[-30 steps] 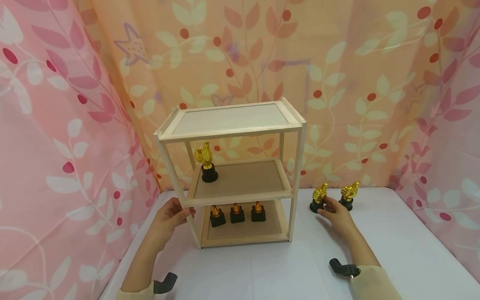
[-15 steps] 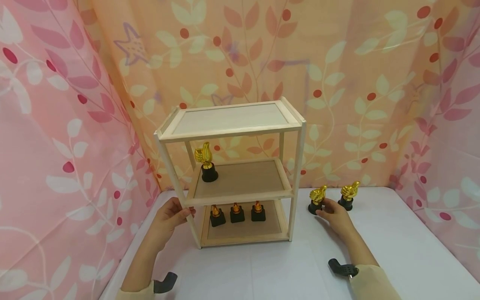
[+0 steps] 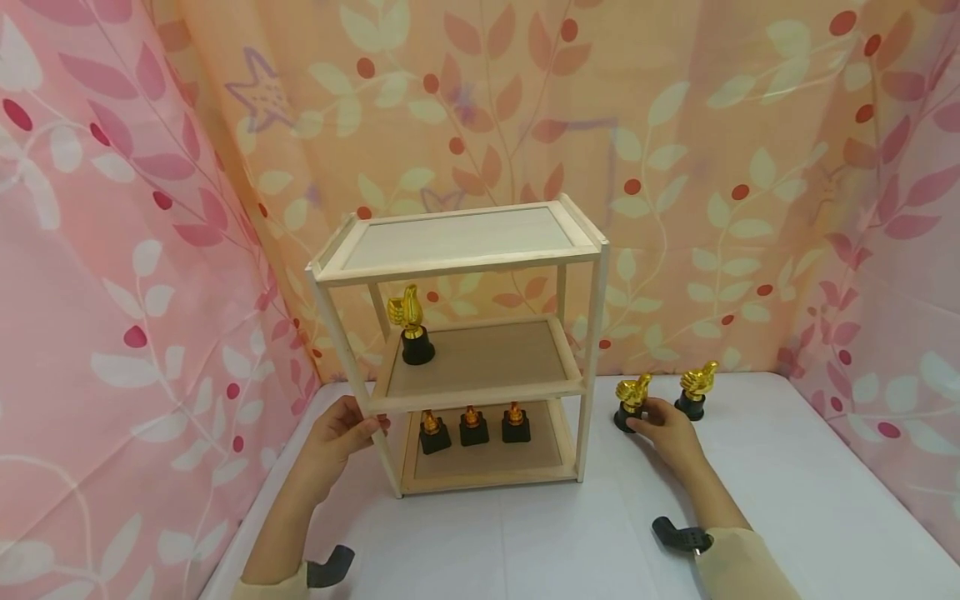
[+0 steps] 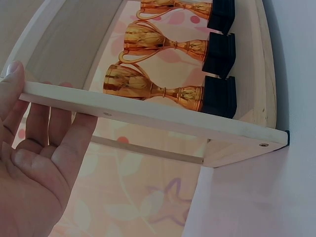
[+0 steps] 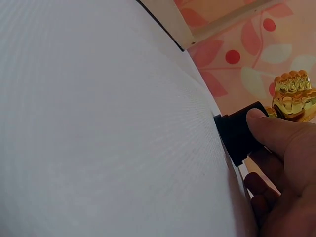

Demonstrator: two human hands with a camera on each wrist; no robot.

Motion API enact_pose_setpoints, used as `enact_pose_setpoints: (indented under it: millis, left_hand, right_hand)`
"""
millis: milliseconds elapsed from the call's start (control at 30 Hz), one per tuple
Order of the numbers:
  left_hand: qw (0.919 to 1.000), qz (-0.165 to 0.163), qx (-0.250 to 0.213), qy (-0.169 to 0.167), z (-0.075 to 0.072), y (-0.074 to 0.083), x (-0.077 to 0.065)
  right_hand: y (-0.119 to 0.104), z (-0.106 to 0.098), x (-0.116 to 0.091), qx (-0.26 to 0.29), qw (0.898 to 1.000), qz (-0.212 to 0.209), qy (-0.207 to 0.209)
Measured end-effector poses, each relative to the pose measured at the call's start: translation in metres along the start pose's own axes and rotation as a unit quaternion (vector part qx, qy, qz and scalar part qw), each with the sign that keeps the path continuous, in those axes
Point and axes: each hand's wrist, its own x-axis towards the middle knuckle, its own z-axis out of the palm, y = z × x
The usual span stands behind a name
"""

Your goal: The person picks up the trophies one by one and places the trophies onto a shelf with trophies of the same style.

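The right hand (image 3: 672,434) pinches a gold thumbs-up trophy (image 3: 632,398).

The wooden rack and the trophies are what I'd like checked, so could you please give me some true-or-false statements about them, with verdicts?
1. The left grip holds the wooden rack. True.
2. Two trophies stand on the middle shelf. False: the middle shelf bears one lone thumbs-up trophy.
3. The right grip pinches a second thumbs-up trophy by its black base. True.
4. The cup trophies stand on the top shelf. False: three cup trophies stand on the bottom shelf.
5. A third thumbs-up trophy stands on the table, right of the rack. True.
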Motion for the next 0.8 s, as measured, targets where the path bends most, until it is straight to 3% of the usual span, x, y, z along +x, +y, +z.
enact_pose_setpoints:
  millis: [300,567,800]
  left_hand:
    - [0.9998,0.017,-0.006,-0.002,-0.001,-0.002,0.0]
    - [0.9999,0.012,-0.005,-0.003,0.0,0.0,-0.001]
    - [0.9999,0.009,-0.006,-0.005,0.0,0.0,-0.001]
  right_hand:
    - [-0.001,-0.002,-0.001,0.003,1.0,-0.005,0.01]
    - [-0.009,-0.006,-0.002,-0.005,1.0,-0.004,0.007]
    - [-0.021,-0.015,-0.003,-0.02,0.999,-0.033,0.018]
